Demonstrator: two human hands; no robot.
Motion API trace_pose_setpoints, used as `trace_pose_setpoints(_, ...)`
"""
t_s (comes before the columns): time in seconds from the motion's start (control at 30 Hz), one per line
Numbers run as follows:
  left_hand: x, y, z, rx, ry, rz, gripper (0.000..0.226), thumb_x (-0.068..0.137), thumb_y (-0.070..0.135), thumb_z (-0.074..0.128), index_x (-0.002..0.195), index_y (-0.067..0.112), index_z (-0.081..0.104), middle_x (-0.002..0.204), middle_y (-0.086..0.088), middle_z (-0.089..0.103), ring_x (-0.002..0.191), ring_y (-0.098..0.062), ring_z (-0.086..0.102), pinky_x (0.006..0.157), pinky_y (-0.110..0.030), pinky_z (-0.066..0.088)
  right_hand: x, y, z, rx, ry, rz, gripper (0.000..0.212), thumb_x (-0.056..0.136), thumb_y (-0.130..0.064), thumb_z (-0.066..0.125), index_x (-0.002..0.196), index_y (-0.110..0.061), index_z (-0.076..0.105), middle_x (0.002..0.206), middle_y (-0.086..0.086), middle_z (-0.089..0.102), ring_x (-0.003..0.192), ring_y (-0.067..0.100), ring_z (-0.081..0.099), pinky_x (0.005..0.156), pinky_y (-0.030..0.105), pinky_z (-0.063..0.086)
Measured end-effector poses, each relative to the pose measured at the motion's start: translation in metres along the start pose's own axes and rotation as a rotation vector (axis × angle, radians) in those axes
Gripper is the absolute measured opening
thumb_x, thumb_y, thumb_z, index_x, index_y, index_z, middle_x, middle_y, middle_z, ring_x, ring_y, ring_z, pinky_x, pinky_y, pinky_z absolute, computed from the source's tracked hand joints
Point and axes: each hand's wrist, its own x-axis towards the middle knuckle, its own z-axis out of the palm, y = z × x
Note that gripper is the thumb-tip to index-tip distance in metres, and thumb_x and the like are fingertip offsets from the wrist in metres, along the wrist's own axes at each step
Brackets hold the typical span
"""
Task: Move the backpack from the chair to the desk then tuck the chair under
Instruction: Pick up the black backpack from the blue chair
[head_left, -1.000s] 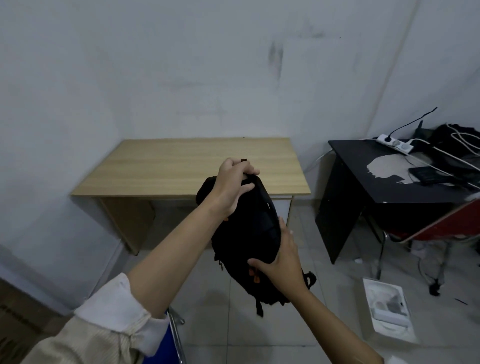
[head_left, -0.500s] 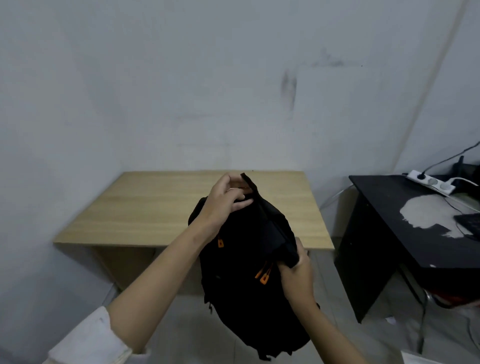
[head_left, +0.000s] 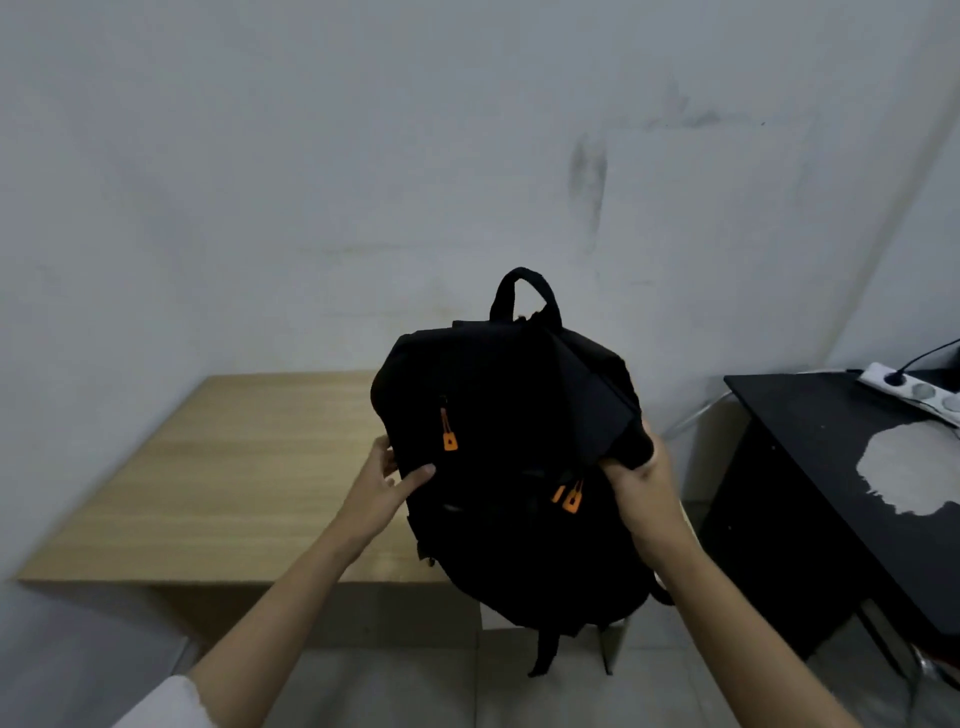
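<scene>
A black backpack (head_left: 511, 457) with orange zipper pulls is held upright in front of me, over the right front part of the light wooden desk (head_left: 218, 478). Its top handle stands free above it. My left hand (head_left: 387, 488) grips its left side, thumb on the front. My right hand (head_left: 641, 488) clutches a fold of fabric on its right side. Its bottom and straps hang below the desk's front edge; whether it touches the desk I cannot tell. The chair is out of view.
A black desk (head_left: 810, 452) with a pale worn patch stands to the right, close to the wooden desk, with a white power strip (head_left: 914, 387) on its far edge. White walls meet behind both. Tiled floor shows below.
The backpack has risen and moved forward toward the wooden desk. My left hand left the top handle and now holds the bag's left side. I have stepped closer.
</scene>
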Motion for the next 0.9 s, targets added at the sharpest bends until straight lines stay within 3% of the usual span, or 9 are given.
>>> trace_pose_setpoints(0.07, 0.029, -0.001, 0.005, 0.046, -0.031, 0.021, 0.059, 0.081, 0.041, 0.064, 0.133, 0.025, 0.042, 0.129, 0.006, 0.055, 0.116, -0.018, 0.053, 0.096, -0.037, 0.045, 0.030, 0.013, -0.001, 0.010, 0.028, 0.040, 0.044, 0.079, 0.007, 0.055, 0.103, -0.029, 0.059, 0.091, -0.011, 0.070, 0.085, 0.001, 0.066, 0.069, 0.013, 0.050)
trace_pose_setpoints(0.13, 0.064, -0.004, 0.012, 0.094, 0.060, 0.036, 0.044, 0.088, 0.031, 0.063, 0.128, 0.021, 0.050, 0.121, 0.003, 0.061, 0.107, -0.018, 0.059, 0.087, -0.031, 0.048, 0.066, 0.034, -0.004, 0.000, 0.055, 0.079, 0.053, 0.082, 0.018, 0.050, 0.098, -0.031, 0.059, 0.090, -0.007, 0.068, 0.079, -0.001, 0.066, 0.066, 0.012, 0.050)
trace_pose_setpoints(0.27, 0.115, -0.005, 0.026, 0.228, 0.157, 0.103, 0.021, 0.091, 0.013, 0.059, 0.111, 0.013, 0.061, 0.102, -0.001, 0.067, 0.083, -0.013, 0.061, 0.066, -0.013, 0.045, 0.118, 0.073, -0.013, 0.009, 0.100, 0.160, 0.046, 0.080, 0.010, 0.057, 0.093, -0.034, 0.061, 0.079, -0.018, 0.073, 0.076, 0.001, 0.067, 0.063, 0.013, 0.052)
trace_pose_setpoints(0.43, 0.194, 0.002, 0.038, 0.316, 0.179, 0.113, 0.016, 0.088, 0.011, 0.062, 0.104, 0.014, 0.064, 0.089, 0.005, 0.065, 0.068, -0.002, 0.053, 0.056, -0.005, 0.038, 0.190, 0.120, -0.027, 0.047, 0.137, 0.330, 0.029, 0.082, 0.015, 0.055, 0.097, -0.009, 0.061, 0.064, -0.008, 0.072, 0.064, 0.013, 0.067, 0.052, 0.017, 0.052)
trace_pose_setpoints(0.63, 0.269, 0.003, 0.053, 0.365, 0.193, 0.037, 0.017, 0.086, 0.013, 0.063, 0.103, 0.013, 0.065, 0.091, -0.005, 0.070, 0.066, -0.018, 0.056, 0.055, -0.013, 0.039, 0.269, 0.171, -0.035, 0.064, 0.107, 0.437, 0.024, 0.083, 0.005, 0.063, 0.103, -0.009, 0.063, 0.088, 0.008, 0.070, 0.076, 0.022, 0.067, 0.058, 0.022, 0.056)
trace_pose_setpoints(0.8, 0.329, -0.005, 0.062, 0.402, 0.223, -0.021, 0.014, 0.085, 0.010, 0.064, 0.099, 0.010, 0.065, 0.088, -0.004, 0.067, 0.069, -0.015, 0.055, 0.055, -0.010, 0.039, 0.339, 0.221, -0.028, 0.069, 0.075, 0.537, 0.020, 0.080, 0.002, 0.069, 0.093, -0.014, 0.066, 0.095, 0.015, 0.071, 0.084, 0.031, 0.067, 0.079, 0.044, 0.056)
trace_pose_setpoints(0.9, 0.355, -0.009, 0.066, 0.429, 0.250, -0.050, 0.013, 0.085, 0.009, 0.064, 0.097, 0.007, 0.065, 0.083, -0.001, 0.062, 0.075, -0.018, 0.053, 0.061, -0.023, 0.035, 0.373, 0.245, -0.023, 0.044, 0.076, 0.576, 0.022, 0.076, 0.001, 0.073, 0.093, -0.010, 0.067, 0.099, 0.018, 0.071, 0.090, 0.035, 0.067, 0.086, 0.051, 0.054)
